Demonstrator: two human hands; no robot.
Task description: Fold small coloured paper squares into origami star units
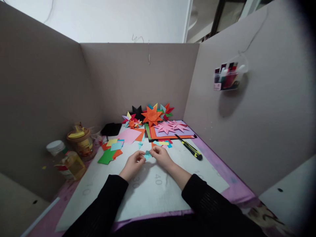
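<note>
A small light-blue piece of folded paper (147,155) is pinched between both my hands over the white cutting mat (138,197). My left hand (134,163) grips its left edge with fingertips together. My right hand (161,156) grips its right edge. Both arms wear black sleeves. Behind the hands lie small loose paper squares: a green, orange, yellow and blue cluster (111,150) at the left and a few scraps (161,143) just beyond my right hand.
Finished paper stars (151,115) and a stack of coloured sheets (170,131) sit at the back. A yellow-black utility knife (189,148) lies at the right. Jars and a bottle (74,151) stand at the left. Grey partition walls enclose the desk; a pen holder (227,77) hangs right.
</note>
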